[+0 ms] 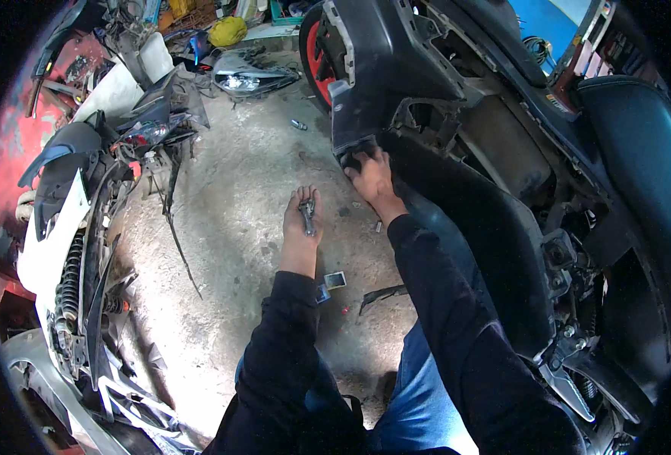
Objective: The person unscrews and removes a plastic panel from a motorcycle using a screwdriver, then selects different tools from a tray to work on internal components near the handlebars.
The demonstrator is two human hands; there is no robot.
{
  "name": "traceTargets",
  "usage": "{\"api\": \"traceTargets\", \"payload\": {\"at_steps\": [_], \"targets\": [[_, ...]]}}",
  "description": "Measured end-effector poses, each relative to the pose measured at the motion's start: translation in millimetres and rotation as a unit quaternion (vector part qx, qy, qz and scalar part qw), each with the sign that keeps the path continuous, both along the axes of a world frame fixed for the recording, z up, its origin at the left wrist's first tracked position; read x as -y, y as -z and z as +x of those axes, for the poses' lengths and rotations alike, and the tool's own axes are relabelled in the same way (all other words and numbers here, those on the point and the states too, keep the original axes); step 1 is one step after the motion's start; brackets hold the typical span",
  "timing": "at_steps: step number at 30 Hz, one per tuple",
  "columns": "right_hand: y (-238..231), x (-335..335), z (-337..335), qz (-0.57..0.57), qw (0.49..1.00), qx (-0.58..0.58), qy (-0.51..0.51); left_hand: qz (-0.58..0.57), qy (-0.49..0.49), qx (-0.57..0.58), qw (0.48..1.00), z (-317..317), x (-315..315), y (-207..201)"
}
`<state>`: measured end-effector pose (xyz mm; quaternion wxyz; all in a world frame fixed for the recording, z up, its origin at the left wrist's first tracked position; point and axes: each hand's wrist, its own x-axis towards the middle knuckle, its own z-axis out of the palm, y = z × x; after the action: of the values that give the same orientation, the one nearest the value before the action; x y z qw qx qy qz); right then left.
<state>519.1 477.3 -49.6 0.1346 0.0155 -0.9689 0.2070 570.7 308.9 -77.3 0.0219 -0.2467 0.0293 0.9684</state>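
Observation:
My left hand (300, 227) is turned palm up over the floor, its fingers curled around several small grey metal parts (308, 215). They look like bolts or a short tool; the exact kind is not clear. At the lower corner of a scooter's black front body panel (385, 68), my right hand (373, 180) has its fingers bent against the panel's edge. Some of those fingertips are hidden there. The scooter's long dark footboard side (464, 220) runs just right of my right hand and forearm.
A silver metal socket (299, 124) lies beyond my hands. On the floor near my legs are a small square box (335, 280) and a black strip (381, 294). Removed fairings and a shock absorber (71, 274) crowd the left, with a headlight unit (253, 76) at the back.

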Motion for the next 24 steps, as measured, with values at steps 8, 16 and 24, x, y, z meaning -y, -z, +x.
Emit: {"api": "traceTargets", "payload": {"at_steps": [8, 16, 24], "targets": [[14, 4, -8, -0.014, 0.994, -0.071, 0.085, -0.049, 0.003, -0.017, 0.999, 2, -8, 0], [16, 2, 28, 0.067, 0.997, 0.017, 0.035, -0.037, 0.005, -0.004, 0.999, 0, -12, 2], [16, -20, 24, -0.277, 0.952, -0.091, 0.089, -0.017, 0.003, -0.017, 1.0, -1, -7, 3]]}}
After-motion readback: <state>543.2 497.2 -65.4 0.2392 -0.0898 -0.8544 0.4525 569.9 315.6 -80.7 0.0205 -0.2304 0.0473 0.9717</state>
